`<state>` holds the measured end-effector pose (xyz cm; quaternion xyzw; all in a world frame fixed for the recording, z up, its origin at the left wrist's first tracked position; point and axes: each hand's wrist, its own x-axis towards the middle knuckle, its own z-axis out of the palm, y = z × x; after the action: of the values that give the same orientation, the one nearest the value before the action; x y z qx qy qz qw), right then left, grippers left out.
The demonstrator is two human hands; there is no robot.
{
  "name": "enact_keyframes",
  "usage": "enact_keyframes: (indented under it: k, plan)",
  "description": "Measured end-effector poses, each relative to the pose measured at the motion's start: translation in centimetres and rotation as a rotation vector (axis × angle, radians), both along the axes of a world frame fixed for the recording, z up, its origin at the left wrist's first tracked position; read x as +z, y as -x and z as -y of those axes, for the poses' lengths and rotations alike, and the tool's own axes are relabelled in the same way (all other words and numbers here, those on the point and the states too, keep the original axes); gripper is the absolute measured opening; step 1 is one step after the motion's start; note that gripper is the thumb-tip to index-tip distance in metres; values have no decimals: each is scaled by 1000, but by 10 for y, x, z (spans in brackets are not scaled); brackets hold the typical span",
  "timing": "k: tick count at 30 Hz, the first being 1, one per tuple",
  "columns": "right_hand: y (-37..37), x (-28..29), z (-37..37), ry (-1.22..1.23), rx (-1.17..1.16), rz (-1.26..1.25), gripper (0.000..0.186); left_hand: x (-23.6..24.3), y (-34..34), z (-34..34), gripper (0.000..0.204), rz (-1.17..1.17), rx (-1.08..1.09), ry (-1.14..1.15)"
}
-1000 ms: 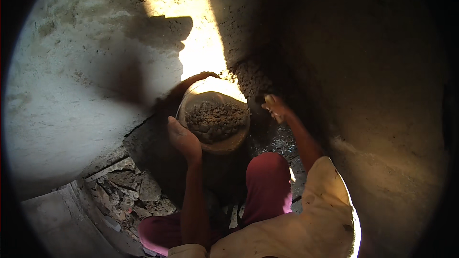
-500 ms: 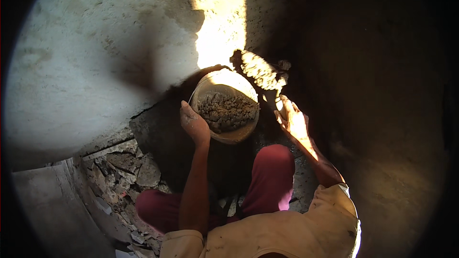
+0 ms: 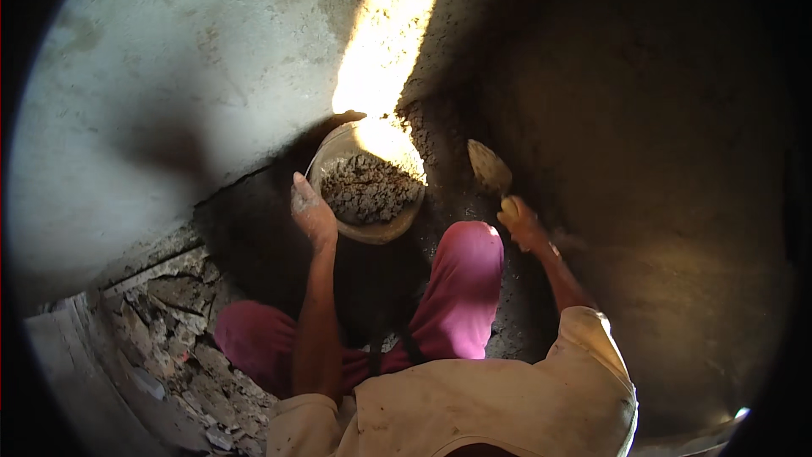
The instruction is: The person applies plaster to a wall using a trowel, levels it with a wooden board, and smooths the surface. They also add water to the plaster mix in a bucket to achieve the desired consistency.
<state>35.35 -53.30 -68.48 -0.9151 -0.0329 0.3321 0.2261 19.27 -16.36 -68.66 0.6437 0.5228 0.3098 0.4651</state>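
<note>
Left hand (image 3: 314,216) half-curled against a round tan bucket (image 3: 381,231) of crumbly dark mud (image 3: 368,190) up front, can't tell if it's gripping; right hand (image 3: 523,222) wrapped round a leaf-shaped, tan-handled trowel (image 3: 490,167), right of the bucket.

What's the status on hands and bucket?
Left hand at left side of bucket. Right hand gripping trowel, apart from bucket. Dark, clumpy mix in bucket. Right knee nearby.

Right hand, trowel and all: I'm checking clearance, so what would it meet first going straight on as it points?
Past the tip of the trowel in the right hand, probably the rough, shadowed far wall; depth is unclear, so it might touch the dark ground first.
</note>
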Motion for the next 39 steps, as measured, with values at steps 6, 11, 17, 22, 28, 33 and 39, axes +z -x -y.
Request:
enact_keyframes:
  k: [6, 11, 17, 22, 28, 33, 39]
  plan:
    - [86, -150, 46, -87, -223, 355, 63, -19, 15, -19, 64, 62, 0, 42]
    - [-43, -175, -11, -220, -235, 217, 56, -17, 3, -8, 66, -12, 19, -4]
    - [-60, -109, -52, 169, 289, 428, 53, -25, 21, -22, 66, 50, 76, 14]
    - [-106, -141, -24, 290, 298, 880, 51, -16, 5, -12, 65, 51, 27, 52]
    - [-118, -163, -118, 119, 55, 498, 56, -12, -4, 5, 66, 32, 70, 16]
    - [-69, -75, -81, 135, 400, 323, 48, -11, 9, -9, 67, 82, 75, 55]
    - [-155, -165, -38, -114, 4, 437, 49, -16, -10, 7, 68, 85, 53, 43]
